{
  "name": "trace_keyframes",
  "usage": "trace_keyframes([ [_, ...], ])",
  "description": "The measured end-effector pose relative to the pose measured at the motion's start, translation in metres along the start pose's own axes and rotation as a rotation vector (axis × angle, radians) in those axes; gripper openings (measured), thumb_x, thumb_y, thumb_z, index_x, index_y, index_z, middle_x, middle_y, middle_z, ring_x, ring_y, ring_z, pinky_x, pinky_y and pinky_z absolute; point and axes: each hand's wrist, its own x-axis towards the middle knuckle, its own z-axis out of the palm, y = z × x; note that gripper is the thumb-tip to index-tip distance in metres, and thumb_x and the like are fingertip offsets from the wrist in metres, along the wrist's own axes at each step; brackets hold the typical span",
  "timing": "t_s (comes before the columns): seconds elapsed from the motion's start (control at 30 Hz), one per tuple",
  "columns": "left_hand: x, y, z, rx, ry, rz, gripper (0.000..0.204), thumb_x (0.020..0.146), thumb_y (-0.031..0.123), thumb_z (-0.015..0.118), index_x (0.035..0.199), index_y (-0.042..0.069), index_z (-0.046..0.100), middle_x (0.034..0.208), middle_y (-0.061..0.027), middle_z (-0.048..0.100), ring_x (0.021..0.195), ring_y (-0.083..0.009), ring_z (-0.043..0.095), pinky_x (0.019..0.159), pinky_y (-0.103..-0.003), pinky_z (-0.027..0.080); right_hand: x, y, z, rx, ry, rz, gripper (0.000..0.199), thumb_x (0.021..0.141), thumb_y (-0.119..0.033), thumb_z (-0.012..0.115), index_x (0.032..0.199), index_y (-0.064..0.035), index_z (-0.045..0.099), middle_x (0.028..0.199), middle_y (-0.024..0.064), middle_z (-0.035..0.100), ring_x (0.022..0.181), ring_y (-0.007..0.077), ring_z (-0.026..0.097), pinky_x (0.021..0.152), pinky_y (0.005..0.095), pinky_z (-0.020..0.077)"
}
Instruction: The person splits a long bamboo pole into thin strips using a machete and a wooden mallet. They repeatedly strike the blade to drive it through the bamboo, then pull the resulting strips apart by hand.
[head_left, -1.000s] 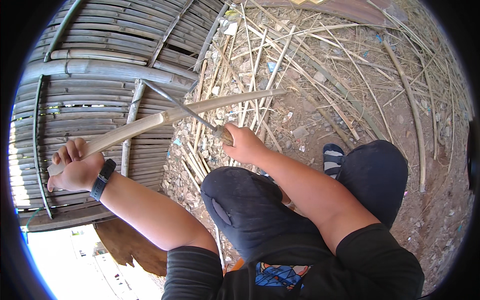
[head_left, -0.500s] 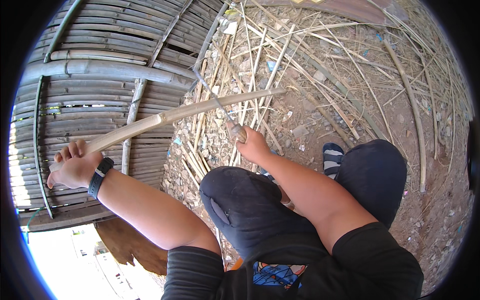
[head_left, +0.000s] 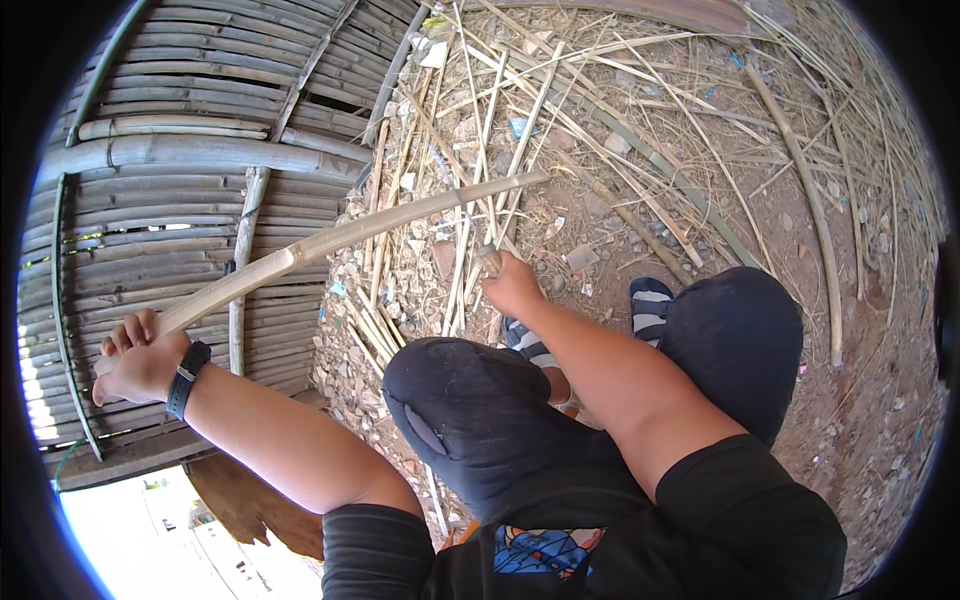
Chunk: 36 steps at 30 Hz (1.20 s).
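Note:
My left hand (head_left: pixel 148 362), with a dark watch on its wrist, is closed round the near-left end of a long split bamboo piece (head_left: pixel 370 225). The bamboo slants up to the right, a node showing about midway, and its far end hangs above the littered ground. In front of my knees, my right hand (head_left: pixel 515 287) grips the wooden handle of a long-bladed knife (head_left: pixel 490 260). The handle's end shows at my fist, just below the bamboo's far part. Little of the blade can be made out now; it is smeared or seen edge-on.
A bamboo slat wall (head_left: pixel 190 210) rises on the left. Loose bamboo strips (head_left: pixel 495 130) lie crisscrossed over stones and dry scraps ahead. A longer pole (head_left: pixel 815 210) lies at the right. My bent knees (head_left: pixel 470 400) and sandalled feet (head_left: pixel 650 308) are close below my hands.
The knife's blade, plainly seen crossing the bamboo before, is now hardly visible as the knife has turned. Both hands keep their grips. The whole view has shifted slightly.

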Motion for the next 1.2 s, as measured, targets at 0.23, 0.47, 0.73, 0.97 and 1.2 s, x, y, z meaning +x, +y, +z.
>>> trace_keyframes([
  [0.23,0.024,-0.011,-0.042,-0.093,-0.068,-0.036,0.073,0.092,0.081,0.025,0.073,0.013,0.042,0.058,0.0022,0.031,0.046,-0.0135,0.021,0.044,-0.027,0.02,-0.014,-0.061,-0.013,-0.095,-0.203,-0.215,0.032,0.081,-0.018,0.067,0.109,-0.003,0.06,0.087,0.023,0.068,0.081,0.0395,0.068,0.074,0.047,0.0526],
  [0.47,0.03,-0.014,-0.055,-0.126,-0.121,-0.07,0.074,0.09,0.084,0.027,0.073,0.013,0.044,0.057,0.0026,0.032,0.046,-0.0127,0.022,0.044,-0.026,0.02,-0.001,-0.006,-0.009,-0.171,-0.089,-0.063,0.035,0.08,-0.018,0.069,0.109,-0.0014,0.06,0.091,0.0241,0.069,0.088,0.0403,0.069,0.078,0.0473,0.0545],
  [0.73,0.039,-0.015,-0.078,-0.174,-0.171,-0.097,0.077,0.087,0.087,0.027,0.074,0.013,0.044,0.057,0.0024,0.032,0.046,-0.0125,0.024,0.046,-0.027,0.022,-0.003,-0.005,-0.015,-0.207,-0.073,-0.079,0.034,0.079,-0.019,0.069,0.105,0.0003,0.06,0.087,0.0267,0.067,0.085,0.0429,0.067,0.077,0.0473,0.0532],
  [0.97,0.036,-0.012,-0.061,-0.152,-0.179,-0.089,0.078,0.087,0.087,0.025,0.074,0.012,0.044,0.057,0.0018,0.033,0.047,-0.0127,0.025,0.045,-0.027,0.022,0.004,0.022,-0.004,-0.11,0.05,0.121,0.038,0.08,-0.019,0.068,0.113,-0.0005,0.062,0.091,0.0255,0.069,0.088,0.0421,0.068,0.079,0.0472,0.0533],
  [1.2,0.045,-0.007,-0.077,-0.199,-0.291,-0.1,0.081,0.085,0.089,0.022,0.074,0.012,0.044,0.057,0.0014,0.033,0.047,-0.0128,0.025,0.046,-0.027,0.023,-0.005,-0.029,-0.014,-0.092,-0.113,0.009,0.035,0.08,-0.019,0.066,0.107,0.0019,0.059,0.096,0.0274,0.068,0.092,0.0433,0.067,0.083,0.048,0.0526],
])
